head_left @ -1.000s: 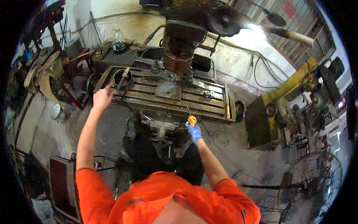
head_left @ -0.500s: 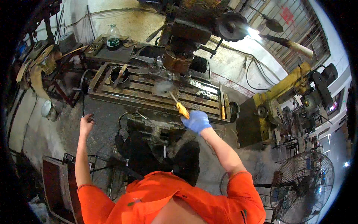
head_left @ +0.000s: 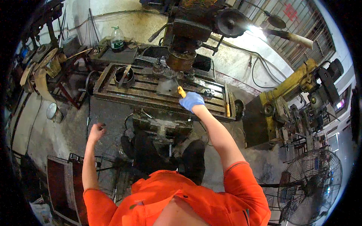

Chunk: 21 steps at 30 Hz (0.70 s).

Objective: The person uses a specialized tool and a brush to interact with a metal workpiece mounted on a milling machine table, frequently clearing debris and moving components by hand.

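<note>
From the head camera, your right hand [head_left: 191, 101], in a blue glove, is closed around a tool with a yellow handle [head_left: 181, 91]. The tool rests over the flat grey plate [head_left: 167, 87] on the tabletop [head_left: 151, 98] of the big milling machine, just under the round machine head [head_left: 180, 60]. Your left hand [head_left: 96, 132] is bare, curled loosely, holding nothing, well apart from the machine, low over the dark floor. A green bottle [head_left: 117, 38] stands behind the tabletop
</note>
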### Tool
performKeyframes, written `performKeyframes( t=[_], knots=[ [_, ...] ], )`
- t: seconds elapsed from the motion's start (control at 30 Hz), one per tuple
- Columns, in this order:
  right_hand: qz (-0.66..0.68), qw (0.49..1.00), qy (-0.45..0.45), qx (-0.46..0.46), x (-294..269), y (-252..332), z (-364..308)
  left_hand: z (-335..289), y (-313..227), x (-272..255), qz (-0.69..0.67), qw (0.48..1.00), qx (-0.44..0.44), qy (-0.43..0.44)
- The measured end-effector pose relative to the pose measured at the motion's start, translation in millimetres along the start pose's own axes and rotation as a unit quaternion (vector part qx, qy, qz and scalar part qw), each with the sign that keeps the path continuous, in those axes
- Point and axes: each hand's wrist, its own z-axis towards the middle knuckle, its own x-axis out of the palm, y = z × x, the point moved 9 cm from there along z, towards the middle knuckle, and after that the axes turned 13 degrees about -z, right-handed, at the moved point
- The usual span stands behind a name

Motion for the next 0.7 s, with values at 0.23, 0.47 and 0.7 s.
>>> performKeyframes(
  t=[0.23,0.47,0.7],
  knots=[
    [0.014,0.958,0.068,-0.277,3.2,39.8,-121.2,-17.0,-27.0,66.1,-0.284,0.952,-0.090,0.066],
    [-0.011,0.955,0.087,-0.284,56.3,97.2,-148.6,-4.2,-103.5,155.6,-0.524,0.823,-0.103,0.195],
    [0.026,0.925,0.109,-0.364,61.5,139.4,-183.8,-49.1,-55.3,81.9,-0.502,0.856,-0.082,0.095]
  ],
)
